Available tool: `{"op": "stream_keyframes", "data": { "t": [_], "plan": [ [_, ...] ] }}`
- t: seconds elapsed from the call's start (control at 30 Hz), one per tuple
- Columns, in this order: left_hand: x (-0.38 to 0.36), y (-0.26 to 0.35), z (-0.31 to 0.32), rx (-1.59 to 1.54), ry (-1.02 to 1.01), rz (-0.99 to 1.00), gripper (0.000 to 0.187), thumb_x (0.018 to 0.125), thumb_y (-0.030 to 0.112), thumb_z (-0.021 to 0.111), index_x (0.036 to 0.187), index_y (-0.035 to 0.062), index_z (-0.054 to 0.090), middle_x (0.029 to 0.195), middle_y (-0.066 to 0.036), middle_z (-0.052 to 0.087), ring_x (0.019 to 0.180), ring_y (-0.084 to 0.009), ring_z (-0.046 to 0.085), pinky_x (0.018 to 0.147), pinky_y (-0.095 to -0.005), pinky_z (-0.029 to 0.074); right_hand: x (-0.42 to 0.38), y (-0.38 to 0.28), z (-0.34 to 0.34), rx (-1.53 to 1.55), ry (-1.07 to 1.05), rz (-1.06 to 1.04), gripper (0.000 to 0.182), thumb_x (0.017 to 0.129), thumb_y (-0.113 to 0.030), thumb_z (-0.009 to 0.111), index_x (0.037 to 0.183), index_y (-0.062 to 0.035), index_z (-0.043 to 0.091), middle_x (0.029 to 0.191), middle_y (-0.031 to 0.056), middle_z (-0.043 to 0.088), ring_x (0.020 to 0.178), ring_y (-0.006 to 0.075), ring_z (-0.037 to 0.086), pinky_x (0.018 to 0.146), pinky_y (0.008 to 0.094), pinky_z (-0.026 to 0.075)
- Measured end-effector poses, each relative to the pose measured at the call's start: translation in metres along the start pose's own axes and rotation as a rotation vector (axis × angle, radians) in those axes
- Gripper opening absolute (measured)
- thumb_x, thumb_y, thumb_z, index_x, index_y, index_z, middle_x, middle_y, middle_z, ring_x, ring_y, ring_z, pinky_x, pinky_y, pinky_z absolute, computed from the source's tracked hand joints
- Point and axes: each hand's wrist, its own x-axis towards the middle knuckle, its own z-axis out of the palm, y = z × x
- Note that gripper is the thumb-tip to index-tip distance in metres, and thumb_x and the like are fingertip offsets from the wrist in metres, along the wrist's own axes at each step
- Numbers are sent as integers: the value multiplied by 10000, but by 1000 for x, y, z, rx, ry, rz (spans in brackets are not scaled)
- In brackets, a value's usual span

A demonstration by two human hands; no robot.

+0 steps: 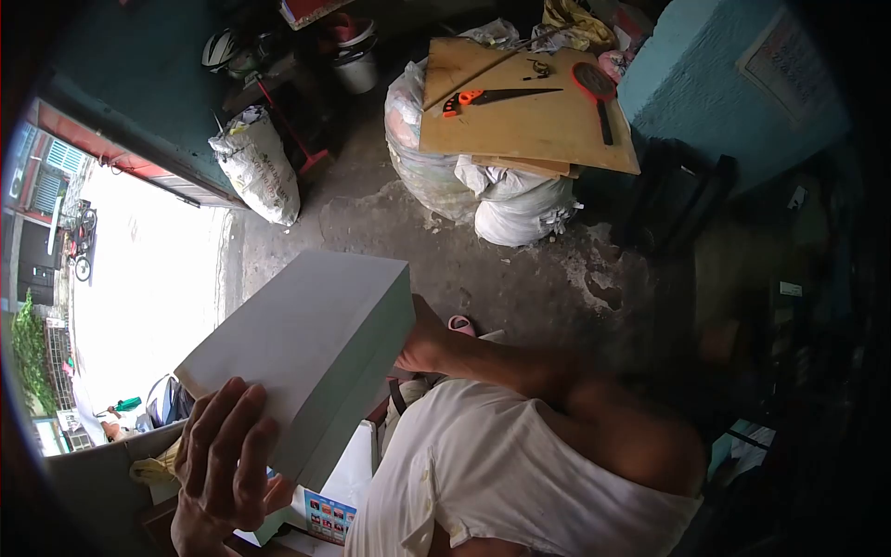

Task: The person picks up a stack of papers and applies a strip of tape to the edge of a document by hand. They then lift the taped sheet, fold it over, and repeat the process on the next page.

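A large white box (302, 316) is held up in front of my body, tilted, with a thin seam running along its pale greenish side. My left hand (223, 455) grips its lower left end, fingers laid over the top face and the thumb near the lower edge. Against the far right side of the box rests my right hand (424, 339); its fingers are hidden behind the box. Under the box, part of a white surface with a printed sheet of small coloured pictures (329, 515) shows.
A wooden board (529, 125) on stuffed sacks (520, 218) carries a handsaw (501, 96) and a red racket (594, 84). A white sack (255, 167) and a red-handled broom (292, 130) stand by the bright doorway. A pink slipper (461, 324) lies on the concrete floor.
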Motion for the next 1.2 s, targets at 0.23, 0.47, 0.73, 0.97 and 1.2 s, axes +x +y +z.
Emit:
{"op": "stream_keyframes", "data": {
  "t": [0.23, 0.47, 0.73, 0.97, 1.2],
  "plan": [
    [99, -52, 74, -41, -4, 372, 482, 868, 179, 762, 1262, 48, 518, 1262, -206, 628, 1172, -385, 626, 943, -494, 588, -51, -134, -3, 93, -47, -5, 712, 968, -588, 556, 1380, -8, 510, 1272, 130, 605, 1154, 262, 624, 895, 425, 583],
    [205, -97, 164, -46, 294, 639, 383, 869, 174, 708, 1218, 89, 574, 1238, -111, 669, 1176, -295, 644, 999, -393, 570, -76, -243, -23, -515, 283, -279, 637, 869, -335, 719, 1366, 6, 511, 1238, 149, 611, 1146, 322, 615, 866, 532, 566],
    [323, -97, 320, -614, 524, 33, 1164, 657, 232, 918, 1578, 108, 217, 1588, -280, 207, 1400, -442, 420, 1180, -563, 320, -124, -366, -58, -562, 494, -595, 528, 812, -219, 740, 1277, -17, 591, 1137, 103, 661, 1079, 234, 635, 910, 400, 515],
    [432, -61, 466, -2551, 6, -432, 880, 864, 370, 736, 1552, 42, 298, 1459, -205, 491, 1194, -353, 602, 986, -461, 519, -125, -537, -162, -752, 552, -573, 542, 800, -197, 756, 1284, -26, 583, 1109, 55, 653, 1015, 203, 645, 890, 333, 498],
    [557, 19, 546, -2191, -2, -1100, 808, 869, 326, 771, 1417, -18, 287, 1294, -211, 588, 1171, -322, 619, 936, -481, 554, -108, -686, -238, -1087, 480, -122, 640, 769, -175, 752, 1340, 24, 544, 1175, 76, 635, 1092, 184, 599, 952, 332, 469]
  ]
}}
